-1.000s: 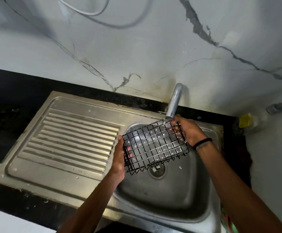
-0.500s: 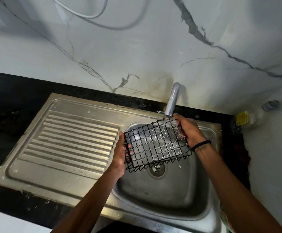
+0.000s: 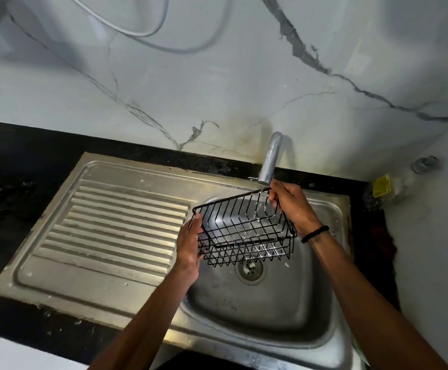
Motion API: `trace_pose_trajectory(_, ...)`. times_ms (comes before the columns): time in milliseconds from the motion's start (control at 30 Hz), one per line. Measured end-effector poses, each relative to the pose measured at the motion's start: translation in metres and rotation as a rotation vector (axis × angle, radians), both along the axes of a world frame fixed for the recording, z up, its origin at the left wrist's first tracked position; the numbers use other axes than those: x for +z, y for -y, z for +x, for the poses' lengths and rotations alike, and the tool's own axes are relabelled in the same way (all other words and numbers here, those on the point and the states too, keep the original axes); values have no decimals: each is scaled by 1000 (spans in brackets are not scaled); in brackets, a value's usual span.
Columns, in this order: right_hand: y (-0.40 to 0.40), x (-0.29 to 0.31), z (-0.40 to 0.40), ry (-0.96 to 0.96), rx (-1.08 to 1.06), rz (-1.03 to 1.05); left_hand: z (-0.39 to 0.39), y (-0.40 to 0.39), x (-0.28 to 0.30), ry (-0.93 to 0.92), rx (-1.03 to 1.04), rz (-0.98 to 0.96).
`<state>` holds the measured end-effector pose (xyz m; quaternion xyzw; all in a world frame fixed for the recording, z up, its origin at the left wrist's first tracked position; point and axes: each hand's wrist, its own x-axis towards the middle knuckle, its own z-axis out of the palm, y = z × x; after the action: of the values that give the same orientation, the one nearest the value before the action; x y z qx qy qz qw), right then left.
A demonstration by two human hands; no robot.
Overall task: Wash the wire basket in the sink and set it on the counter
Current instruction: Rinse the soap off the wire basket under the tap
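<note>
Two hands hold the basket [image 3: 244, 231] above the sink [image 3: 257, 311] bowl, just under the tap [image 3: 270, 158]. Left hand [image 3: 189, 247] has its fingers closed round the near-left end; right hand [image 3: 289, 206] pinches the far-right rim — a thin stream of water falls beside it. Open side up, the basket hangs over the drain [image 3: 250, 269], with the counter [image 3: 17, 161] dark to the left.

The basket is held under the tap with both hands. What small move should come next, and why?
Probably tilt the basket slowly so the thin stream from the tap runs across more wires. The water falls only at the far right corner, near the right hand, and white residue clings to the lower wires. The left hand holds the opposite end, so both can turn it.
</note>
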<state>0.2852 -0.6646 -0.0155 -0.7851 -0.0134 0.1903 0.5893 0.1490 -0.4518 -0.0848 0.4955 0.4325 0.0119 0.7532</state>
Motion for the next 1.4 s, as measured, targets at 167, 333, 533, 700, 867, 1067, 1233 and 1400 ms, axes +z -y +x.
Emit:
trace_pose_trajectory(167, -14, 0, 4, 9, 78, -1, -18, -1, -2, 35, 50, -18)
trace_pose_trajectory(333, -9, 5, 15, -122, 392, -262, -18, -4, -1, 53, 48, -15)
trace_pose_trajectory(533, 14, 2, 17, -426, 646, -320, 6, -1, 15, 103, -152, 147)
trace_pose_trajectory(700, 9, -16, 19, -235, 593, -488, 30, -2, 26, 154, -283, 383)
trace_pose_trajectory(867, -13, -11, 29, -89, 480, -537, 39, -2, 34, 123, -326, 468)
trace_pose_trajectory(1067, -34, 4, 44, -154, 528, -667, 35, 2, 35, 209, -272, 534)
trace_pose_trajectory(1233, -52, 6, 44, -323, 594, -411, 42, 13, 38, 322, -508, 769)
trace_pose_trajectory(1400, -47, 6, 30, -254, 357, -373, 58, 20, 37, 359, -649, 918)
